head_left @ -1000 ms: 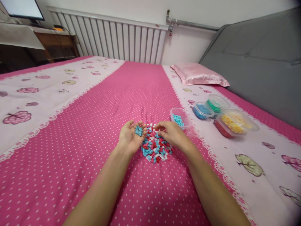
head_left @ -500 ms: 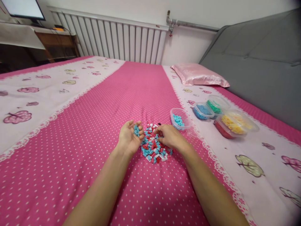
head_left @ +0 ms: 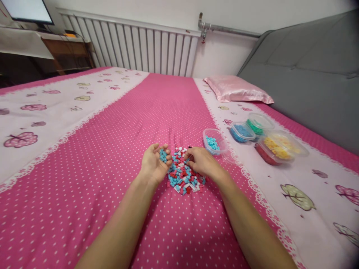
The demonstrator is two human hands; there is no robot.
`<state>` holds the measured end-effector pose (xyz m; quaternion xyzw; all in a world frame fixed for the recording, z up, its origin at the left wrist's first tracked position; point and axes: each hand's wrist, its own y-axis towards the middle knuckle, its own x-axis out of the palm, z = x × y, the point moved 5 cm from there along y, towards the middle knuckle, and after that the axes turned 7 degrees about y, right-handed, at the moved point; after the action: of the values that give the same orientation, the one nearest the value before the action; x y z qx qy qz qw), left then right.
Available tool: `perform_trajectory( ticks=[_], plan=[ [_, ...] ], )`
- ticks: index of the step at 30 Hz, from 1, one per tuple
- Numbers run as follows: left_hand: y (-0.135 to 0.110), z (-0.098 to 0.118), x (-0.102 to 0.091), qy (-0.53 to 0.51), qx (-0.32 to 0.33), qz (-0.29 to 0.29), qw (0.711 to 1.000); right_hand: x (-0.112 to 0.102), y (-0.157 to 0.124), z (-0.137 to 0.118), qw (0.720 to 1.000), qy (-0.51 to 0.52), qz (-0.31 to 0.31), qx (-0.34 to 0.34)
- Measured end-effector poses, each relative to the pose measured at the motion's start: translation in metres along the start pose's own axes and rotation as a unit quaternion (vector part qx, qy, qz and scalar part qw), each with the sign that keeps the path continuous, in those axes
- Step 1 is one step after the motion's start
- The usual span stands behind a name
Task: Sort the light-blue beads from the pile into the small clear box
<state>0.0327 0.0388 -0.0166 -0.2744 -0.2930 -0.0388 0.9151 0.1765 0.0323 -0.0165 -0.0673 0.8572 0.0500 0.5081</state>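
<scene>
A heap of small blue, red and white bricks [head_left: 183, 175] lies on the pink dotted bedspread [head_left: 117, 149] in front of me. My left hand [head_left: 154, 163] rests palm up at the heap's left edge, cupped around several light blue bricks [head_left: 163, 155]. My right hand [head_left: 202, 162] lies over the heap's right side with its fingers curled down and pinched among the bricks. Just beyond the right hand stands a small clear tub [head_left: 215, 141] with light blue bricks in it.
Further right stand tubs of dark blue [head_left: 242, 131], green [head_left: 259, 123], and yellow and red bricks [head_left: 277, 147]. A pink pillow [head_left: 237, 89] lies by the grey headboard [head_left: 308, 71]. A radiator [head_left: 131, 43] lines the far wall.
My right hand has drawn slightly left into the heap and its fingers have curled tighter. The left hand has cupped a little more around its blue bricks.
</scene>
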Motion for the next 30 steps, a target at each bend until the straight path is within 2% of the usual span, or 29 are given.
perform_trajectory(
  ticks=[10, 15, 24, 30],
  plan=[
    [-0.0017, -0.0006, 0.0001, -0.009, -0.008, 0.009, 1.000, -0.0044, -0.0007, 0.0005, 0.999, 0.020, 0.003, 0.031],
    [-0.0019, -0.0005, 0.0006, -0.006, -0.005, 0.003, 1.000, 0.0003, -0.0010, -0.0006, 0.999, -0.009, -0.034, 0.022],
    [-0.0016, -0.0004, 0.0012, 0.000, -0.004, 0.006, 1.000, -0.0001, -0.0013, -0.0004, 0.999, -0.017, -0.022, 0.031],
    [-0.0029, -0.0004, 0.0023, -0.001, -0.007, 0.006, 1.000, 0.0013, -0.0019, -0.0006, 0.999, -0.027, -0.039, 0.024]
  ],
)
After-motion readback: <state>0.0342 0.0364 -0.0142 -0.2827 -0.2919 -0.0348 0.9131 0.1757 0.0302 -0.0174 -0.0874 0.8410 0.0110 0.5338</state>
